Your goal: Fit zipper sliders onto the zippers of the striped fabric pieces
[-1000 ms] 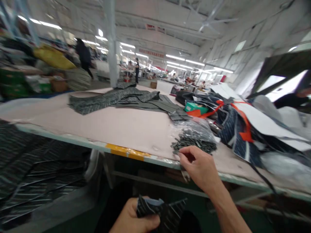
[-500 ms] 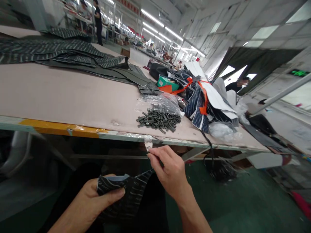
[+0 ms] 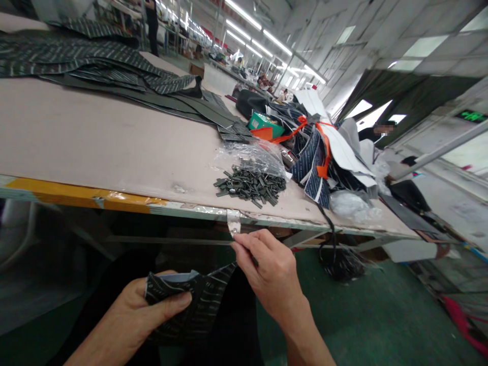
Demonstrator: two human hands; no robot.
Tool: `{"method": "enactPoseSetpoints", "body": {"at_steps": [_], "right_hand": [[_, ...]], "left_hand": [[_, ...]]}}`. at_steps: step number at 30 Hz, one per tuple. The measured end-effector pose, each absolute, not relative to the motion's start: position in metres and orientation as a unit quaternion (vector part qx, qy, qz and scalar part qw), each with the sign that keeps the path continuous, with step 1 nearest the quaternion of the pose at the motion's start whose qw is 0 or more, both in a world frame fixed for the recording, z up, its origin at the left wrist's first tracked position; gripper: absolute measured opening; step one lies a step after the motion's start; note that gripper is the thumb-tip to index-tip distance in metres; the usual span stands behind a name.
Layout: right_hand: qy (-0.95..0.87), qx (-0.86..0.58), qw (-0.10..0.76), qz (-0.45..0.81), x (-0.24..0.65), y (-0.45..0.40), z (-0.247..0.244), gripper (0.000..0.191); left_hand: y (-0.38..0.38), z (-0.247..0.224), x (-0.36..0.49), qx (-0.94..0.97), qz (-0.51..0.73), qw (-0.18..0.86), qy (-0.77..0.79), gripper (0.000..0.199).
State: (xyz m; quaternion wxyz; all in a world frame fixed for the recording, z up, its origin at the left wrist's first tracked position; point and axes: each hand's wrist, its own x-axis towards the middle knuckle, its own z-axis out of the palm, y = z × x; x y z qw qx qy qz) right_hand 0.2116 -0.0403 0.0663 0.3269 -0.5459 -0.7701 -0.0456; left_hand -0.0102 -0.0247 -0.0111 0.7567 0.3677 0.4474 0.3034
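My left hand is closed on a dark striped piece of fabric, thumb on top. The piece is folded near the thumb, where a light inner side shows, and its far end reaches up toward my other hand. My right hand is closed in a pinch, fingertips at the lower end of a white strip hanging from the table edge. What lies between those fingertips is too small to make out. On the table just beyond is a pile of small dark tabs, partly under a clear plastic bag.
Long dark patterned fabric pieces lie stacked at the table's back left. A green box and bundled navy strips with an orange tie stand to the right. A black cable coil hangs below the table. People are farther off.
The view has tilted and shifted slightly. My left hand and the fabric sit a little farther left and lower. My right hand keeps its pinch by the white strip.
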Motion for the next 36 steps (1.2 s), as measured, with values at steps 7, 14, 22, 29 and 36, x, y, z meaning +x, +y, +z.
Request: {"method": "enactPoseSetpoints", "body": {"at_steps": [7,14,22,29,36], "right_hand": [[-0.768,-0.566,0.290,-0.078,0.206,-0.038,0.066,0.022],[-0.729,-0.560,0.392,0.033,0.209,-0.024,0.064,0.013],[-0.517,-0.531,0.607,0.288,0.218,-0.028,0.030,0.028],[-0.400,-0.505,0.580,0.499,0.208,-0.066,0.007,0.044],[-0.224,-0.460,0.618,0.596,0.199,-0.072,-0.007,0.065]], "left_hand": [[-0.024,-0.009,-0.006,0.367,0.307,0.756,0.447,0.026],[-0.026,-0.008,-0.008,0.371,0.304,0.753,0.450,0.027],[-0.026,0.006,0.000,0.395,0.312,0.737,0.452,0.023],[-0.030,0.010,0.010,0.413,0.287,0.749,0.431,0.027],[-0.030,0.013,0.015,0.445,0.289,0.732,0.427,0.027]]}}
